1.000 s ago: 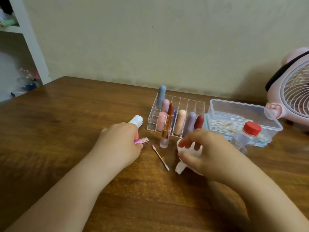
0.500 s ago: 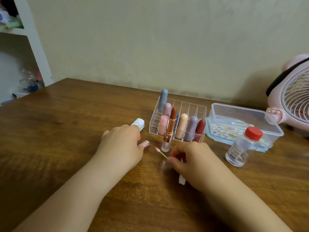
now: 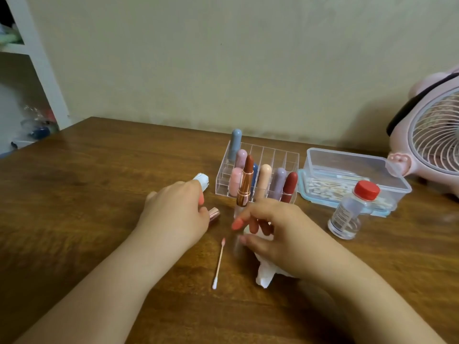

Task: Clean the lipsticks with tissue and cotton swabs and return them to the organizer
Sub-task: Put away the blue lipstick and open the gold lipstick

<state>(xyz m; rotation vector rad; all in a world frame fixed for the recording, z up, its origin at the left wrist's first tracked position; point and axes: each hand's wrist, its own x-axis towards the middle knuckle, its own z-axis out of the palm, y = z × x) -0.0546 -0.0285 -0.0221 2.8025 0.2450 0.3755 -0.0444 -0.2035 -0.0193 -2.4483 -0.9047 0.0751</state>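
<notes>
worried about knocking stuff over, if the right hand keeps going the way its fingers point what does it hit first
Probably the open lipstick standing upright just beyond the right hand, in front of the organizer. Depth is unclear.

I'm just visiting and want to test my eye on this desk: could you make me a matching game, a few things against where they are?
Things:
1. cotton swab
2. open lipstick
3. bottle with red cap
4. tissue

Places:
A. under the right hand
B. standing before the organizer
C. flat between both hands
D. before the clear box

Pairs: 1-C, 2-B, 3-D, 4-A
</notes>
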